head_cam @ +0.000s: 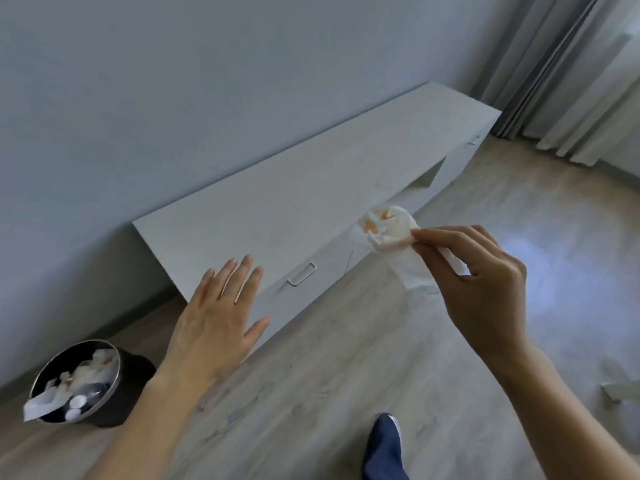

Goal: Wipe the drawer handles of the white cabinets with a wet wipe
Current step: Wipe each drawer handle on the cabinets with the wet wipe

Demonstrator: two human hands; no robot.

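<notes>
Spread the left hand [218,317] flat, fingers straight and apart, before the white cabinet [277,202]. Pinched the crumpled, orange-stained wet wipe [391,230] in the right hand [481,282], wad jutting past the fingertips, apart from the near drawer handle [302,274].

Single wide-angle view from a head-worn camera, aimed forward and down. Frame tilted, with the long white cabinet [311,188] running diagonally from lower left to upper right along the wall [173,81]. Cabinet top seen from above, its front at a steep slant. Left hand [218,320] and right hand [485,282] nearest the lens, forearms entering from the bottom edge. Floor [346,375] across the foreground, bin [135,386] at lower left, curtain [571,71] at upper right, one foot [382,448] at the bottom edge.
</notes>
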